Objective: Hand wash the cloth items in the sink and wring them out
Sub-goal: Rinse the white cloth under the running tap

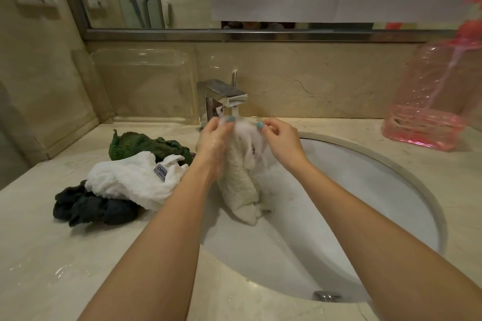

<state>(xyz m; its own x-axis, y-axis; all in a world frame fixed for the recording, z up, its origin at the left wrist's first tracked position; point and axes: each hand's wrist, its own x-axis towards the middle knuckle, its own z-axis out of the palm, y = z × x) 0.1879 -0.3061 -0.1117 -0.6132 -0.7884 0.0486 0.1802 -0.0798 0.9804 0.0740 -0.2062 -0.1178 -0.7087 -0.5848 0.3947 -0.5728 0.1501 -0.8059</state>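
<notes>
Under the running tap (236, 99) we hold the cream cloth (240, 185) by its top edge; it hangs down into the sink (378, 203). Left hand (212, 138) pinches one end of that edge, right hand (281, 141) the other, each grip narrow, closed on fabric. On the desk (52, 255) left of the sink: white towel (130, 180) atop a dark cloth (91, 208), green cloth (146, 144) behind. Pink bottle (430, 107) stands far right.

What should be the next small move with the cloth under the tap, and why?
Probably rub the top of the cream cloth between both hands to rinse it. The left hand and right hand pinch its upper edge right under the running faucet, and the rest hangs down into the sink, not yet wrung.
</notes>
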